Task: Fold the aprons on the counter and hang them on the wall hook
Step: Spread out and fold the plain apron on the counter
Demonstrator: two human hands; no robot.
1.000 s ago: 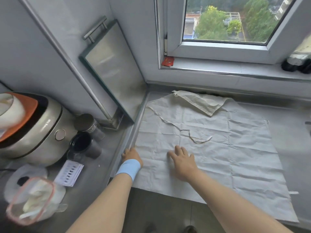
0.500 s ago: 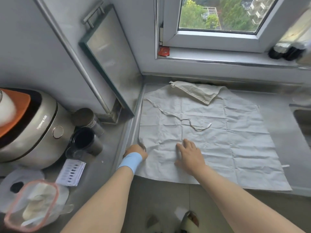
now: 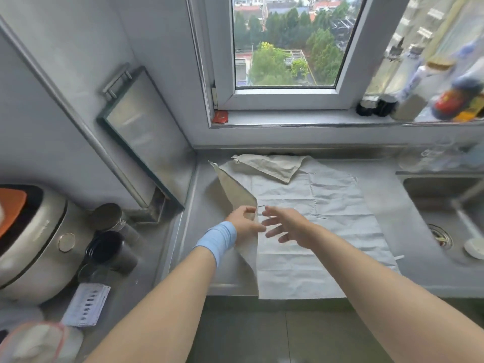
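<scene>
A pale cream apron (image 3: 314, 226) lies on the steel counter (image 3: 408, 213) directly below the window (image 3: 282, 43), creased in a grid of old fold lines. Its bib end, at the window side, is turned back on itself as a triangular flap, and a thin tie end pokes out at the edge nearest the sink (image 3: 445, 205).

The left hand (image 3: 245, 222), with a light blue band at the wrist, pinches the apron's left edge between thumb and fingers and holds it raised, so that side stands up as a tall fold away from the window-side corner. The right hand (image 3: 286, 226) hovers just beside it with fingers spread, gripping nothing.

Half a second ago the cloth lay fully flat with both hands pressed on its near left part; now the left edge is lifted off the counter, the right hand has come up off the cloth, and the neck strap that lay across the middle is no longer visible.

The apron's long axis runs from the window toward the counter's front edge, bib end toward the window, hem overhanging the front.
</scene>
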